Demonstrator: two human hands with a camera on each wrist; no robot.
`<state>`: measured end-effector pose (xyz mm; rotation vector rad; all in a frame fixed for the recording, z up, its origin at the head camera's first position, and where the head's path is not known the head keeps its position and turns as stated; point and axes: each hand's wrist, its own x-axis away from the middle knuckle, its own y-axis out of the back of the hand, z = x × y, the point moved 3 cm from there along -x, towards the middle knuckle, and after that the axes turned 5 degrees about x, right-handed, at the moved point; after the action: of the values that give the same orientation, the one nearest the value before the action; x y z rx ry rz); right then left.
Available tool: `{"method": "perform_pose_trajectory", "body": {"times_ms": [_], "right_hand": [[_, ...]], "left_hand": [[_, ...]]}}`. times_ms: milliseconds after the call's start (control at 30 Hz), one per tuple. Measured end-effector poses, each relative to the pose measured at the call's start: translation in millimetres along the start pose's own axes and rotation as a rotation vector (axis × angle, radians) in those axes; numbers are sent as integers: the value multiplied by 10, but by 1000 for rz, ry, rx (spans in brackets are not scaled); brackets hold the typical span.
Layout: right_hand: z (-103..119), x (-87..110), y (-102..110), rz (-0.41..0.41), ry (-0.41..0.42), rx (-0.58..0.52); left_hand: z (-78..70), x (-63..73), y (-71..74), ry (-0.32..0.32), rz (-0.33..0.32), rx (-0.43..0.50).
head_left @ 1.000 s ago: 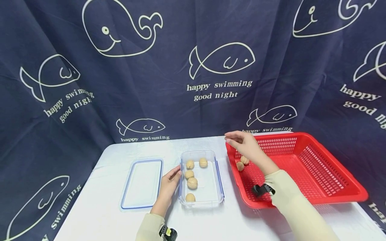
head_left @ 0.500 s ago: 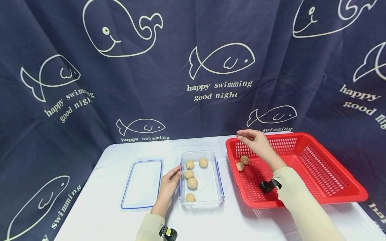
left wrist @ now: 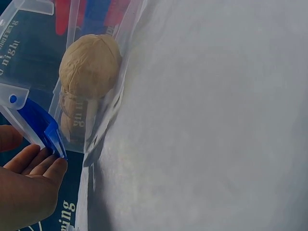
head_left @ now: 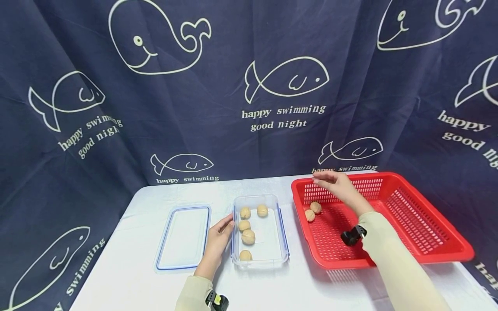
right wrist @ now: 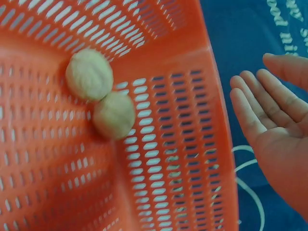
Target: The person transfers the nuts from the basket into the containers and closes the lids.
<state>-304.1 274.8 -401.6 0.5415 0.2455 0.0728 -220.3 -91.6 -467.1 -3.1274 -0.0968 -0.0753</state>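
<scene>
In the head view my left hand (head_left: pixel 218 237) touches the left side of a clear plastic food container (head_left: pixel 268 250) with blue clips. Its fingertips meet the hanging blue clip (left wrist: pixel 43 126) in the left wrist view; the thumb lies near it. Several walnuts (head_left: pixel 248 236) lie in the container, mostly along its left side. My right hand (head_left: pixel 337 186) hovers over the back left of a red plastic basket (head_left: pixel 389 255), holding nothing, fingers extended and slightly bent. Two walnuts (right wrist: pixel 90 74) sit together in the basket's left part, below and left of that hand.
A clear lid (head_left: pixel 183 237) with a blue seal lies flat on the white-covered table (head_left: pixel 144 216), left of the container. A dark blue curtain (head_left: pixel 218 116) with fish drawings hangs behind the table.
My right hand has moved right, from beyond the basket's left rim to over the basket, and dipped slightly at the end. The left hand, container and walnuts have stayed put.
</scene>
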Motion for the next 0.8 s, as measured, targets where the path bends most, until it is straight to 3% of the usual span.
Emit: {"method": "perform_pose_trajectory", "body": {"times_ms": [367,533,800], "right_hand": [[-304,15,5,130,-120,112],[-443,13,-26,194,-134,169],[-564,46,-96,306,-219,166]], "left_hand": [[16,-22,8,-2,-5,-4],[15,-23,9,1,2,0],[0,-7,8,13,2,2]]}}
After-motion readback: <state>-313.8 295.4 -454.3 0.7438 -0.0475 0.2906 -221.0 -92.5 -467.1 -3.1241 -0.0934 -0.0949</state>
